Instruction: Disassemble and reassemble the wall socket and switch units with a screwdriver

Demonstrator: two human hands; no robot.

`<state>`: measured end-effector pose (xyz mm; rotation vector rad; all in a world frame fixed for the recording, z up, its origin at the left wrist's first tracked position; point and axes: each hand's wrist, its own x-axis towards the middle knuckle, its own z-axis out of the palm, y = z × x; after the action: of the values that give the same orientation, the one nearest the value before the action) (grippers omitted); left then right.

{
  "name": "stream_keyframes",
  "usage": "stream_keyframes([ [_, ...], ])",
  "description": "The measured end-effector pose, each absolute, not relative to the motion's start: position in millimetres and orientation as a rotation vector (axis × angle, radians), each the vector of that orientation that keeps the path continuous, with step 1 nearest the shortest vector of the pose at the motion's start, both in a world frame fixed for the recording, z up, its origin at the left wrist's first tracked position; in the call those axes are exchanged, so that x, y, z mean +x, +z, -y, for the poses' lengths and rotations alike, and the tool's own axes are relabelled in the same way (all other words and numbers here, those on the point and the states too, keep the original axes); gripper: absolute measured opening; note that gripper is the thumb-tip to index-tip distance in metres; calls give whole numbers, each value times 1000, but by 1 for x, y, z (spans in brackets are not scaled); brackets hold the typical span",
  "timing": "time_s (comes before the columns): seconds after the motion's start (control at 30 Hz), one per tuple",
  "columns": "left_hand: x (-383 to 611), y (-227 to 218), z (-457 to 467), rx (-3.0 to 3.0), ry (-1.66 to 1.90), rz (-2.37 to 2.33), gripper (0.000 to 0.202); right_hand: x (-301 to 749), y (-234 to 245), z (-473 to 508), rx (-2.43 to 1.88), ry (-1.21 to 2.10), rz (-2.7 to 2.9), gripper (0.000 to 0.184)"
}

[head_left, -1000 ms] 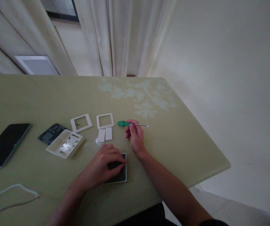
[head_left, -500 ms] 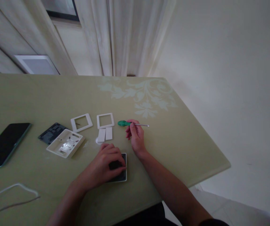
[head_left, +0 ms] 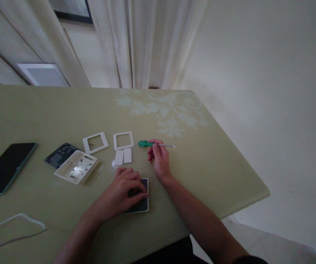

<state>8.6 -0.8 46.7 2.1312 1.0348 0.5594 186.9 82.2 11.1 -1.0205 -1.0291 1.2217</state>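
Observation:
My left hand (head_left: 123, 192) lies curled over a dark square switch module with a white rim (head_left: 142, 205), pressing it to the green table (head_left: 64, 110). My right hand (head_left: 159, 157) rests further back, its fingers pinched on a screwdriver with a green handle (head_left: 145, 143) and a thin metal shaft pointing right. Two small white rocker keys (head_left: 123, 156) lie just left of the right hand.
Two white square frames (head_left: 95, 142) (head_left: 123, 140) lie behind the keys. A white back box (head_left: 76, 167) and a dark plate (head_left: 60, 154) sit to the left, a black phone (head_left: 5, 168) further left, a white cable (head_left: 11, 231) at the near left. The table's edge runs at the right.

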Motion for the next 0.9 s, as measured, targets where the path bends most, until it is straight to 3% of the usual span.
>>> stream_keyframes([
  [0.63,21,41,5,2094,631,-1205,8,187,14,-81,-1040,1233,1039,44],
  [0.8,20,40,3,1986,643,-1242,31,186,14,-80,-1050,1213,1079,43],
  [0.9,20,40,1,1958,594,-1238,29,187,16,-79,-1054,1169,1116,40],
])
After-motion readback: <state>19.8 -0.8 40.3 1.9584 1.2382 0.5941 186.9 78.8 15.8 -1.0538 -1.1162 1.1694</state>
